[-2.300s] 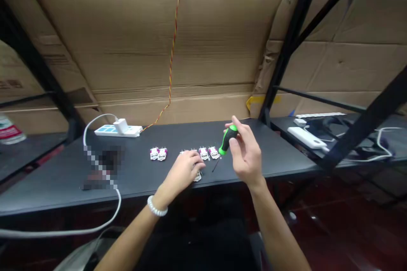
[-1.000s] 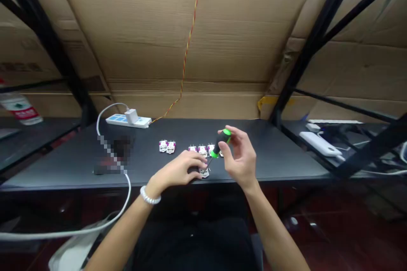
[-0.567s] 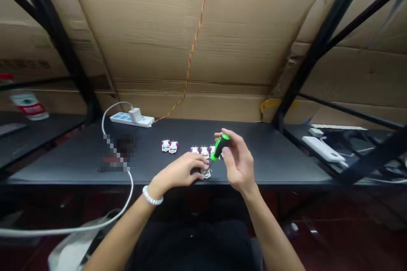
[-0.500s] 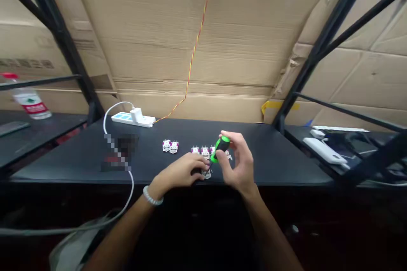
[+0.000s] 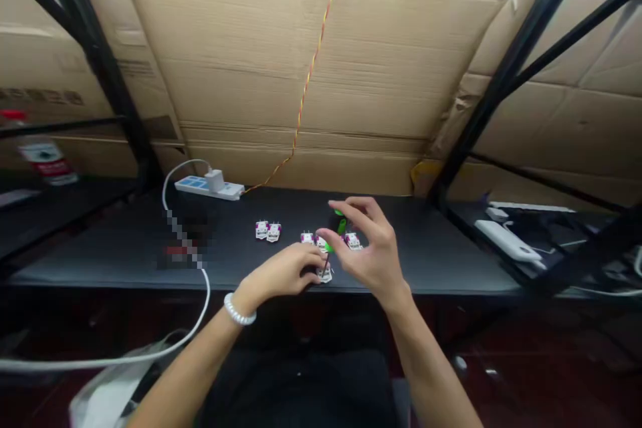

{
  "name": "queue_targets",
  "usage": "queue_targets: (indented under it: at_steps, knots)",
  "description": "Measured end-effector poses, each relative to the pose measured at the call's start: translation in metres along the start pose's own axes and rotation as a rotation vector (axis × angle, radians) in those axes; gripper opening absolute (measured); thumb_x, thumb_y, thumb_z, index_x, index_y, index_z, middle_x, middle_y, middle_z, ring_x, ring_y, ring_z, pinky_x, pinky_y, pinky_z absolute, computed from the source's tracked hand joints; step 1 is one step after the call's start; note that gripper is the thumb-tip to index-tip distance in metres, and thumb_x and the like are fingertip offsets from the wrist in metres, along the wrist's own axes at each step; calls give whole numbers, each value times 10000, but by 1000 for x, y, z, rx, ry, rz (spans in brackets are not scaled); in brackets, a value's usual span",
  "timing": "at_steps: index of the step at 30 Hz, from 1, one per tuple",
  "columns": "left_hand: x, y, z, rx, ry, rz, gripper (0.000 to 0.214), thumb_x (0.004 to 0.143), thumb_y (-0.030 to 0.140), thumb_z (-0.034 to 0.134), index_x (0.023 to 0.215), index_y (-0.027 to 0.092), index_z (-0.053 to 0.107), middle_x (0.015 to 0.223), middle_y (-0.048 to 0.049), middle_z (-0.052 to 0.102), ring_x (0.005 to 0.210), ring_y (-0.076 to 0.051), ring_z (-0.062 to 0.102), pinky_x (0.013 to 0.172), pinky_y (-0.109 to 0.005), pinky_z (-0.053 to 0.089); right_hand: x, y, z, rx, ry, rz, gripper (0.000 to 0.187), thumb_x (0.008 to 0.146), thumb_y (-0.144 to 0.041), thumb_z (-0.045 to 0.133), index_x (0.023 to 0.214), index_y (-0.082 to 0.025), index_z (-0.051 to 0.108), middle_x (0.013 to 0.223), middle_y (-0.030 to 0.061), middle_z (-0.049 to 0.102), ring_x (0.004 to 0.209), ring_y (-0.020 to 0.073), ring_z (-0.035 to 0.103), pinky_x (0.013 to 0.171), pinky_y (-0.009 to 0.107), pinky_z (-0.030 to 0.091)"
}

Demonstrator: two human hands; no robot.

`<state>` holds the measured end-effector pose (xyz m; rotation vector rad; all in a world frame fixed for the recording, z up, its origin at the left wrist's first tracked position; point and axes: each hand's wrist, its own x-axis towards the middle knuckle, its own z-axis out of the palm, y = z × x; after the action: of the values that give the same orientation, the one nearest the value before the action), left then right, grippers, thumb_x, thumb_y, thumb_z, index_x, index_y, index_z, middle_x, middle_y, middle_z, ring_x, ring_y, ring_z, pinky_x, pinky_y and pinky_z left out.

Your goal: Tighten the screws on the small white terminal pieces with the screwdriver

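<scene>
A green-and-black screwdriver (image 5: pixel 337 222) stands tilted, its thin shaft pointing down at a small white part (image 5: pixel 326 274) near the table's front edge. My right hand (image 5: pixel 374 251) has its thumb and fingers around the handle, largely covering it. The fingers of my left hand (image 5: pixel 285 271) are closed on the white part's left side and steady it on the table. Just behind are several similar white-and-purple parts (image 5: pixel 354 241) in a row, partly hidden by my right hand. Two more such parts (image 5: pixel 267 231) lie side by side to the left.
A white power strip (image 5: pixel 231 190) with a plugged-in charger lies at the back left of the black table (image 5: pixel 426 247); its white cable hangs over the front edge. Cardboard (image 5: pixel 241 67) walls the back. Black metal posts (image 5: pixel 481 107) stand on both sides.
My right hand's fingers have shifted round the screwdriver handle, which now stands more upright and further left. My left hand stays on the white part.
</scene>
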<state>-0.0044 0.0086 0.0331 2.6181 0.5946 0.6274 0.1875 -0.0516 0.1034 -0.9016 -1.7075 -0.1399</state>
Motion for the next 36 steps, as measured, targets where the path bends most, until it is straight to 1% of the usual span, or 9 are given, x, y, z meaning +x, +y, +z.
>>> queue_targets:
  at_steps: [3, 7, 12, 17, 22, 24, 27, 33, 36]
  knots:
    - [0, -1, 0, -5, -4, 5, 185, 905, 104, 702, 1028, 219, 778, 1135, -64, 767, 1103, -262, 707, 1027, -391, 532, 0, 3, 0, 1, 32, 20, 296, 948, -279, 741, 1244, -286, 749, 1090, 71, 668, 922, 216, 689, 838, 391, 625]
    - [0, -1, 0, -6, 0, 1, 181, 899, 93, 707, 1013, 216, 776, 1143, -69, 768, 1104, -261, 711, 1030, -375, 530, 0, 3, -2, 61, -108, 27, 402, 1018, -175, 534, 1391, -273, 650, 1270, 106, 690, 1157, 254, 682, 1012, 452, 591]
    - [-1, -2, 2, 13, -5, -3, 172, 906, 93, 695, 990, 223, 770, 1116, -55, 767, 1082, -260, 706, 1005, -374, 533, 1, 3, 2, 19, 2, 45, 329, 909, -316, 784, 1232, -273, 746, 1075, 74, 638, 930, 227, 668, 859, 408, 620]
    - [-1, -5, 4, -5, 0, 9, 185, 910, 100, 707, 1029, 225, 774, 1152, -61, 763, 1108, -251, 710, 1049, -373, 522, 1, 3, 1, 95, -109, 36, 422, 1040, -181, 491, 1431, -270, 625, 1293, 111, 681, 1182, 247, 677, 1041, 449, 569]
    - [0, -3, 2, 2, -5, 7, 179, 905, 100, 716, 1020, 219, 782, 1144, -61, 772, 1124, -268, 706, 1040, -394, 533, 0, 4, 4, 43, 32, 29, 313, 917, -301, 763, 1225, -255, 732, 1107, 84, 668, 972, 239, 681, 873, 405, 611]
    - [0, -3, 2, 13, -5, 7, 184, 908, 107, 722, 1047, 211, 783, 1180, -71, 768, 1143, -275, 705, 1062, -404, 526, -1, 6, 5, 29, 64, 39, 274, 962, -264, 703, 1234, -253, 735, 1107, 87, 676, 984, 234, 691, 890, 400, 609]
    - [0, -3, 3, 14, -12, 16, 195, 925, 108, 709, 1081, 201, 779, 1217, -81, 761, 1150, -269, 706, 1073, -394, 522, -1, 8, 4, 114, -56, 37, 419, 1050, -174, 463, 1423, -259, 634, 1274, 103, 704, 1164, 239, 696, 1032, 435, 578]
    - [1, -2, 1, 20, -21, 18, 142, 917, 91, 698, 988, 198, 760, 1114, -62, 756, 1078, -258, 706, 1007, -375, 534, 0, 7, 4, 56, 54, 5, 304, 927, -276, 756, 1229, -240, 744, 1122, 89, 662, 990, 233, 691, 869, 393, 613]
    - [1, -2, 1, 12, -22, 27, 147, 921, 95, 695, 1001, 200, 760, 1137, -67, 756, 1075, -252, 705, 1011, -370, 530, 0, 6, 3, 118, -41, 4, 396, 1024, -174, 551, 1390, -273, 664, 1234, 98, 692, 1128, 238, 696, 996, 426, 590]
